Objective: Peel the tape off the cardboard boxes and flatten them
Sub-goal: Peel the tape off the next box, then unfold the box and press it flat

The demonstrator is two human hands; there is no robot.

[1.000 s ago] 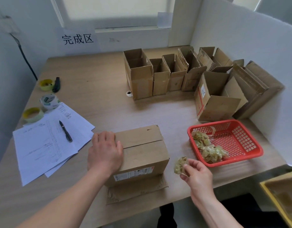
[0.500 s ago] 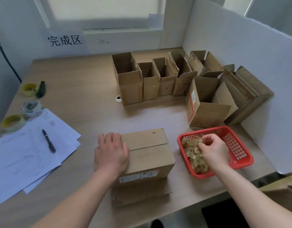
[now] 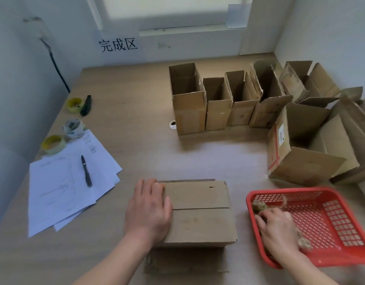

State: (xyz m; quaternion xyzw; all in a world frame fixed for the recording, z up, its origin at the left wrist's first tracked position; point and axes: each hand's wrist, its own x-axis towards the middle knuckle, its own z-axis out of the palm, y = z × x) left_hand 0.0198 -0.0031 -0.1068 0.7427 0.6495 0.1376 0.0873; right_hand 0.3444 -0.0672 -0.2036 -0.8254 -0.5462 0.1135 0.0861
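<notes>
Nearest the camera, a corrugated cardboard sheet (image 3: 185,262) is lying at the table's front edge, and the closed cardboard box (image 3: 200,214) is sitting on it, its two top flaps meeting along a bare seam. The left hand (image 3: 148,212) is resting flat on the box's left end, fingers straight and together, holding nothing. To the right, just beside the box but apart from it, the red plastic basket (image 3: 321,227) is holding wads of crumpled tape (image 3: 259,206). The right hand (image 3: 278,229) is reaching down into the basket among those wads; it is blurred, so whether its fingers are gripping tape or lying loose cannot be told.

Farther left, a black pen (image 3: 86,170) is lying on a spread of white papers (image 3: 60,190), with tape rolls (image 3: 54,144) beyond them. Farther back, a row of opened boxes (image 3: 218,101) is standing upright, and more opened boxes (image 3: 301,149) are leaning at the right. A sign (image 3: 118,45) is hanging on the back wall.
</notes>
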